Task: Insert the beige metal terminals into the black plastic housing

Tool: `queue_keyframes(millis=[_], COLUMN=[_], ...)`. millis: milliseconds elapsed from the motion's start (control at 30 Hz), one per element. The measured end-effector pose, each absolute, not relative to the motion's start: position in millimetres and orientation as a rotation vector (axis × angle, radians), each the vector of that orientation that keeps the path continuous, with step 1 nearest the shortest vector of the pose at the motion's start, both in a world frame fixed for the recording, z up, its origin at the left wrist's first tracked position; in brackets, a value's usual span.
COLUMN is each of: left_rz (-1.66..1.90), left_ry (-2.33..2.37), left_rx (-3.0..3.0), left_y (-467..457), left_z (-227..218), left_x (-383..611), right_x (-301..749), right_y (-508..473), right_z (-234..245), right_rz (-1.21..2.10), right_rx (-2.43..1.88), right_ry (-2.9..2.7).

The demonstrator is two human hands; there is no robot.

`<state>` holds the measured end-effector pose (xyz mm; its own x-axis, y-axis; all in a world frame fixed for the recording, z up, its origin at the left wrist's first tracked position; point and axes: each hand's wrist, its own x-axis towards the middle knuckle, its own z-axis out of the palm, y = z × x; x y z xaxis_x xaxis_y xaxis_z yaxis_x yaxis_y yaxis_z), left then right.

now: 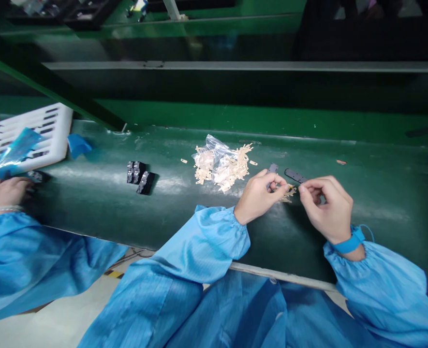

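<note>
My left hand (262, 193) is closed in a pinch, with a small grey strip (273, 168) sticking out past its fingers. My right hand (328, 208) has thumb and forefinger pressed together; whatever sits between them is too small to make out. A dark flat strip with small holes (295, 175) lies just beyond the right fingertips. Between and below my hands is a little group of beige pieces (289, 194), partly covered by the left fingers. To the left of my left hand, a heap of small beige tabs (241, 164) surrounds a clear plastic bag (217, 150).
Several black parts (146, 182) stand left on the green bench (184, 212). Farther left are a white slotted tray (63, 137), a blue film scrap (78, 145) and a co-worker's hand (7, 193). A green post (90, 106) slants down behind. A reddish scrap (341, 162) lies right.
</note>
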<state>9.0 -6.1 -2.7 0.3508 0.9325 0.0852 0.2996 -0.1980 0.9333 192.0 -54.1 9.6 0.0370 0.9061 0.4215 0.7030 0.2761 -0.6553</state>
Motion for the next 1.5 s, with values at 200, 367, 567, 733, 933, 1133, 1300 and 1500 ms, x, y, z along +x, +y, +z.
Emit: queue_keyframes(millis=[200, 367, 567, 733, 933, 1133, 1300, 1500], left_rz=[0.864, 0.820, 0.975, 1.120, 1.068, 0.994, 0.916, 0.748], left_ry=[1.089, 1.083, 1.172, 1.352, 1.351, 1.299, 1.220, 0.960], left_rx=[1.826, 1.886, 1.650, 1.729, 2.188, 2.420, 2.388, 1.799], left_y=[-12.7, -14.6, -2.6, 0.6, -8.0, -10.3, -10.3, -7.1], left_z=[0.4, -3.5, -5.2, -4.4, -6.6, -13.0, -13.1, -5.2], left_x=[8.8, 8.6, 5.7, -0.7, -2.4, -5.0, -4.5, -0.2], right_x=[188.8, 188.8, 196.7, 195.3, 195.6, 206.7, 202.6, 201.4], right_y=[-56.8, -55.6, -49.3, -48.7, -48.4, -46.7, -45.9, -44.0], right_z=[6.2, 2.0, 4.5, -3.6, -3.4, 7.6, 6.2, 9.3], right_rz=[0.427, 0.459, 0.304, 0.426, 0.722, 1.472, 1.553, 1.062], right_rx=[-1.424, -1.440, -1.560, -1.509, -1.536, -1.433, -1.386, -1.509], right_ry=[-1.805, -1.780, -1.594, -1.860, -1.687, -1.181, -0.988, -1.163])
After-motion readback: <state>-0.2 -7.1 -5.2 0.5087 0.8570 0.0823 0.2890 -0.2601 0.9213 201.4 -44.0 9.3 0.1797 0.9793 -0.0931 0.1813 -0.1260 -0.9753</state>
